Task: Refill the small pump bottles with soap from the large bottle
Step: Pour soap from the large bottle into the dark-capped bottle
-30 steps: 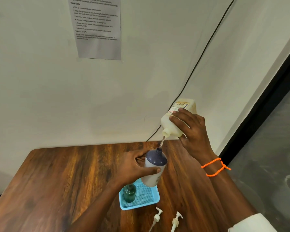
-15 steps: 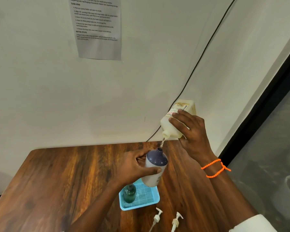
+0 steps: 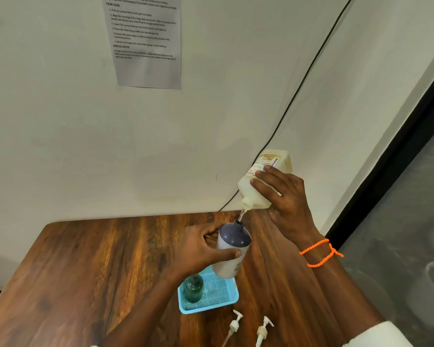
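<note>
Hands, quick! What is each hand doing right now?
Left hand: grips the grey-topped small bottle.
Right hand: grips the large soap bottle, tipped over it.

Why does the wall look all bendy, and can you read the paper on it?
In the head view, the wide-angle lens bows the black cable and the table edge; the paper shows its "TASK GOAL" heading, but the smaller print is too blurry to read; the pump heads stay fairly sharp.
</note>
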